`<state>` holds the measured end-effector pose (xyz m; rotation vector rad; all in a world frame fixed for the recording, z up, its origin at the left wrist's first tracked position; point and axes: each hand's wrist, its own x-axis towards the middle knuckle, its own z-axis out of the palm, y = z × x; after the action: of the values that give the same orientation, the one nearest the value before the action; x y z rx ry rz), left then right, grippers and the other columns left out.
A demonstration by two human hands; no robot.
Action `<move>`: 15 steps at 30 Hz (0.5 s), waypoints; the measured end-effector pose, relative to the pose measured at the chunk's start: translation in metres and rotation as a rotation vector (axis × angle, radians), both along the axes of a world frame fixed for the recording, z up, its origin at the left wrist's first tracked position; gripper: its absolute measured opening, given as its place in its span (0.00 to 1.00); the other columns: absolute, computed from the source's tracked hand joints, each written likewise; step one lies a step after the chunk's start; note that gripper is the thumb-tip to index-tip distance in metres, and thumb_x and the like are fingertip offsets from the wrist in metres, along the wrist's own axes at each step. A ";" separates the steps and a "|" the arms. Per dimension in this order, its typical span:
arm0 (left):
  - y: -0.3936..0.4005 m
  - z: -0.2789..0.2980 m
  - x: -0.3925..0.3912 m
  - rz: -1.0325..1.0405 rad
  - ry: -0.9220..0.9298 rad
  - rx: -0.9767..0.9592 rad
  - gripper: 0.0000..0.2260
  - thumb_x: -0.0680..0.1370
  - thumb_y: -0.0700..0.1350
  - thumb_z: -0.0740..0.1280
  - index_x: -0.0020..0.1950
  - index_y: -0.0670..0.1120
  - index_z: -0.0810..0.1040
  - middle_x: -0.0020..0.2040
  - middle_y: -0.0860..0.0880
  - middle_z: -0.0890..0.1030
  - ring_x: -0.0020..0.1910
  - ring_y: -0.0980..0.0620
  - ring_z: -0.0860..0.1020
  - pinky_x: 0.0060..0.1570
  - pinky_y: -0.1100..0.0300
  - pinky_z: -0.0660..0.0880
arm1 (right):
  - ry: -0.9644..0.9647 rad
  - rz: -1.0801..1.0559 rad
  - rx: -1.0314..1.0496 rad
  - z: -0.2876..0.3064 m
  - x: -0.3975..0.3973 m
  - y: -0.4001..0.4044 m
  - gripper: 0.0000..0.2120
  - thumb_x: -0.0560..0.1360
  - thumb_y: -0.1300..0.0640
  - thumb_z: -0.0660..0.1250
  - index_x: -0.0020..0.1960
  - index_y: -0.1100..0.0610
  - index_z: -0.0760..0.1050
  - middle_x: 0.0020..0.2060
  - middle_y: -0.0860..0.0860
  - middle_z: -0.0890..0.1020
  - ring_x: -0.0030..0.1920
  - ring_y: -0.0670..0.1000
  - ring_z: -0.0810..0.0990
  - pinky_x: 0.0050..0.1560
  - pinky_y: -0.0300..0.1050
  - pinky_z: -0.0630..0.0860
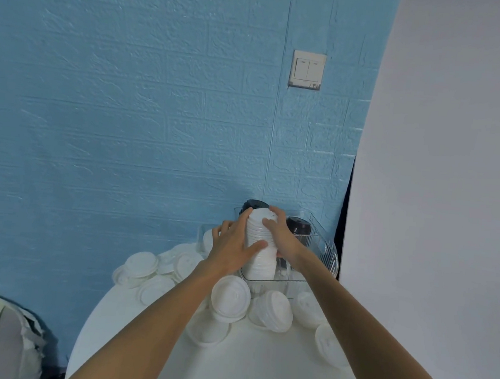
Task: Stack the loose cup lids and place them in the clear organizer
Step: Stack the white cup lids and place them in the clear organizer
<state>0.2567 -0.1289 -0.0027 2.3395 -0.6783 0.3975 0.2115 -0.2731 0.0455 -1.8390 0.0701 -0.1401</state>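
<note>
Setting my lid stack [260, 245] into the organizer [325, 251]
Left hand [232, 247] and right hand [280, 238] both clasp the stack, upright in the front compartment; next I let go gently, then gather loose lids [230, 297]

Hands: left hand [232, 244] and right hand [281, 235] clasp a tall stack of white lids [260, 245] from both sides.
Organizer: clear organizer [326, 251] at the white table's [256, 367] far edge; the stack stands in it.
Dark lids: two black lids [298, 224] behind.
Loose lids: loose white lids [230, 297] scattered just before it.
Wall: blue, with a light switch [307, 70].
</note>
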 end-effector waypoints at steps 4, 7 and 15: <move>0.000 -0.003 -0.001 -0.010 -0.026 0.026 0.39 0.77 0.67 0.66 0.82 0.57 0.51 0.71 0.51 0.73 0.70 0.48 0.66 0.61 0.54 0.56 | -0.016 -0.031 -0.033 -0.010 -0.002 -0.002 0.29 0.78 0.44 0.60 0.77 0.43 0.57 0.75 0.58 0.66 0.72 0.59 0.69 0.74 0.64 0.66; -0.001 -0.006 -0.001 0.000 -0.047 0.027 0.40 0.78 0.66 0.66 0.83 0.54 0.52 0.79 0.51 0.65 0.75 0.48 0.64 0.69 0.50 0.59 | -0.099 -0.040 -0.194 -0.009 -0.012 -0.001 0.27 0.83 0.49 0.60 0.80 0.50 0.58 0.77 0.54 0.59 0.71 0.48 0.63 0.74 0.45 0.57; 0.003 0.000 -0.007 0.013 -0.162 0.108 0.33 0.77 0.69 0.64 0.80 0.64 0.58 0.80 0.56 0.62 0.76 0.52 0.63 0.72 0.48 0.54 | -0.288 -0.026 -0.558 -0.022 -0.022 -0.022 0.27 0.84 0.44 0.60 0.80 0.50 0.60 0.78 0.49 0.64 0.76 0.49 0.65 0.75 0.50 0.63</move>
<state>0.2494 -0.1254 -0.0028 2.4328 -0.7782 0.5740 0.1899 -0.2950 0.0237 -2.3525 -0.1629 -0.4792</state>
